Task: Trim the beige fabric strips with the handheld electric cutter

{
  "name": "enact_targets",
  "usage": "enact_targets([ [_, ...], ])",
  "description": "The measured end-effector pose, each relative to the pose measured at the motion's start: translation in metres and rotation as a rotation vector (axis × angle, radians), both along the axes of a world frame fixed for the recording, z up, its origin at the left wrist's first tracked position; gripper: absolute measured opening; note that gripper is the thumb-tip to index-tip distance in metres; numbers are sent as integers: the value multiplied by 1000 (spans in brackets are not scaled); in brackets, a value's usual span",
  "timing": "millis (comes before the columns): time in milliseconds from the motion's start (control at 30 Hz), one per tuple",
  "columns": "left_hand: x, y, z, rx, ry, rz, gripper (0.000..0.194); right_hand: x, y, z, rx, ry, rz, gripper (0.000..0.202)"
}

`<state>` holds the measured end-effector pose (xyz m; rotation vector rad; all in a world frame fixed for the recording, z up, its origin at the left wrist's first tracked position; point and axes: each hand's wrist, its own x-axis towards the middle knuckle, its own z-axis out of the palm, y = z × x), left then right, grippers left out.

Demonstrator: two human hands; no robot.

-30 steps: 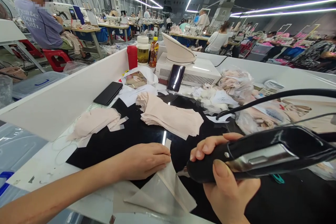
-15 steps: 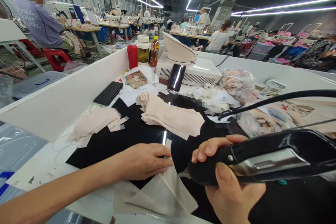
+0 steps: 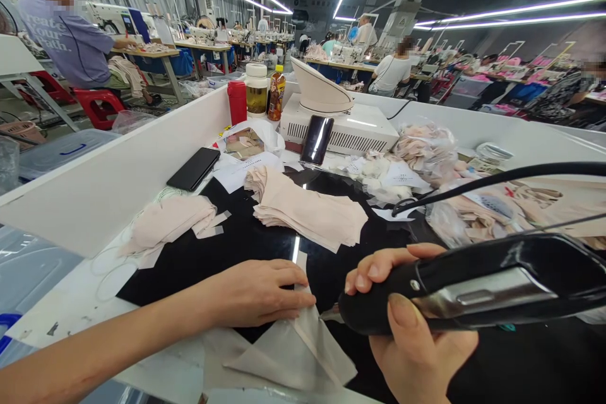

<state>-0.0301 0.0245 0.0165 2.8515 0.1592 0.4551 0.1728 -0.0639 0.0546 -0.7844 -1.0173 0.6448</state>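
Observation:
My right hand is wrapped round a black hand-held tool with a silver lever and a rounded end. A thin tip, partly hidden, shows at the tool's left end near the cloth. My left hand lies flat with its fingers stretched over a pale beige fabric piece, pressing it on the black work surface. A narrow strip of that piece sticks out beyond the fingertips. Behind my hands is a stack of beige fabric pieces. More beige fabric lies to the left.
A black phone lies at left; another phone leans against a vented white box. Bagged fabric and a black cable are at right. White walls edge the table. Several people work at sewing machines beyond.
My left fingers have shifted slightly and lie a little lower over the fabric. The tool stays nearly still in my right hand. The view has moved slightly.

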Motion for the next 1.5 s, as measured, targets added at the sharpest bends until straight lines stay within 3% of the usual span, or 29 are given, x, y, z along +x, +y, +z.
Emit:
enact_targets([
  [333,-3,-7,-3,91,2,-6,28,-2,0,2,2,5,-23,34],
  [567,-4,-10,-5,48,16,24,29,-7,9,10,21,59,-63,30],
  [1500,0,-14,-8,-10,14,86,33,-10,33,4,6,105,-63,36],
])
